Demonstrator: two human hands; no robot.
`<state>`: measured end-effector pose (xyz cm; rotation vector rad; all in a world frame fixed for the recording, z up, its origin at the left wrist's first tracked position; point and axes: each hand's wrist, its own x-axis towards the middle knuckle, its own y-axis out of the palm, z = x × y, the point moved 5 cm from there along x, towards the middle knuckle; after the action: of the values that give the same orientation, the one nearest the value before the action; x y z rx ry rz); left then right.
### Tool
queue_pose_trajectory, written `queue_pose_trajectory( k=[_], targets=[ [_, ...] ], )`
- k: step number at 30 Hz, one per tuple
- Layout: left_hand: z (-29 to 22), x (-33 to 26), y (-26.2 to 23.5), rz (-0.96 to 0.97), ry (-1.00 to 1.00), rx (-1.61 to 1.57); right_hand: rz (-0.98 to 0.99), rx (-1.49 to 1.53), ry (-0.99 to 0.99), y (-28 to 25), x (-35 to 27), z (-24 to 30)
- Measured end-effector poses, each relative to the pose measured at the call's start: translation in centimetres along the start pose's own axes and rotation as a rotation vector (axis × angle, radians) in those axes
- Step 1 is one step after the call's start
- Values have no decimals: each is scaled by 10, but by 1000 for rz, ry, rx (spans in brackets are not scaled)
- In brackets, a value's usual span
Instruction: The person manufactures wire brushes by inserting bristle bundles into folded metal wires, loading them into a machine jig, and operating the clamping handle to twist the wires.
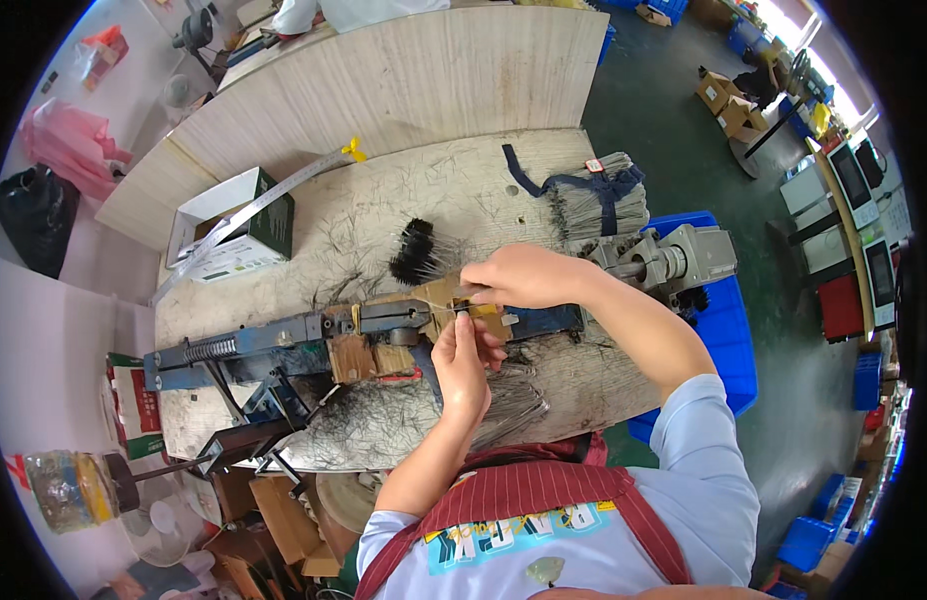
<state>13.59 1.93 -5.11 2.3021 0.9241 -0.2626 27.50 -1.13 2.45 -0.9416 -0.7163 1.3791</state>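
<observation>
My left hand (465,368) is closed in a pinch at the middle of a long blue metal bench machine (253,335), just in front of its yellowish block (438,297). Above it, my right hand (523,276) reaches in from the right, thumb and fingers pinched together over the same block. Whatever lies between the fingertips of either hand is too small to make out. Behind the block, a bunch of wire brushes with black bristles (415,252) rests on the table. More thin wires (513,410) lie in front of the machine, beside my left wrist.
A wire bundle (623,205) tied with dark cloth sits back right, near a grey motor (698,258) above a blue bin (728,340). Back left, a steel ruler (253,212) leans across an open box (268,225). Loose bristles litter the worktable (353,200). A wooden partition (403,90) borders the back.
</observation>
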Motion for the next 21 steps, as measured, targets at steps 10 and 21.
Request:
queue_pose_trajectory(
  k=[10, 21],
  targets=[
    [-18, -5, 11, 83, 37, -171, 233, 414, 240, 3, 7, -11],
    [-36, -14, 2, 197, -167, -610, -328, 334, 43, -12, -42, 12]
  ],
)
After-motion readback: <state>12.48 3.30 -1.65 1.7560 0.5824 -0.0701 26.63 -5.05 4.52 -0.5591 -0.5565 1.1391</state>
